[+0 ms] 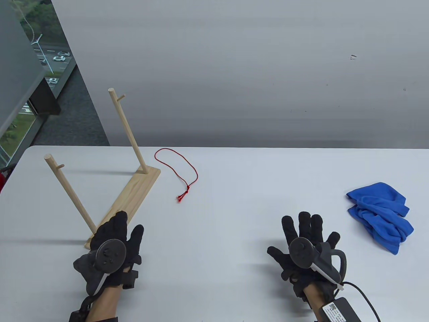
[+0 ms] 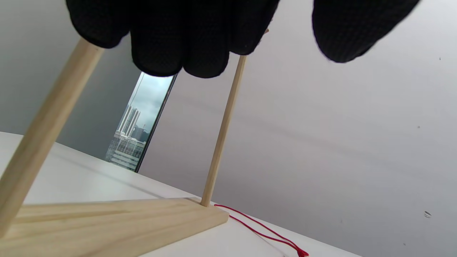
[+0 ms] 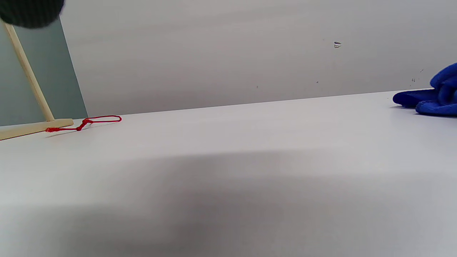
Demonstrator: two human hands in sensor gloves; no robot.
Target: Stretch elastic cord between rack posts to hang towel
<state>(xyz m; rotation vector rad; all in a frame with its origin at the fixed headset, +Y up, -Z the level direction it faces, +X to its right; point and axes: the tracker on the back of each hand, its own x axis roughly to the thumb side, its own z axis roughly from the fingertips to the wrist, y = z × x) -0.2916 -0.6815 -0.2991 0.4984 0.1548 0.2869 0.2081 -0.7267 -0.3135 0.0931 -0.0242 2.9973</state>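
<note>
A wooden rack (image 1: 134, 193) with two tall posts, each with a small peg near the top, stands at the table's left. A red elastic cord (image 1: 177, 171) lies loose on the table just right of the rack's far end; it also shows in the left wrist view (image 2: 264, 232) and the right wrist view (image 3: 89, 121). A crumpled blue towel (image 1: 382, 214) lies at the right. My left hand (image 1: 115, 234) is over the near end of the rack's base, holding nothing. My right hand (image 1: 306, 234) is spread flat, palm down, over the table, empty.
The white table (image 1: 234, 188) ends at a grey wall behind. A window is at the far left. A cable and a black pack (image 1: 338, 310) trail from my right wrist at the bottom edge.
</note>
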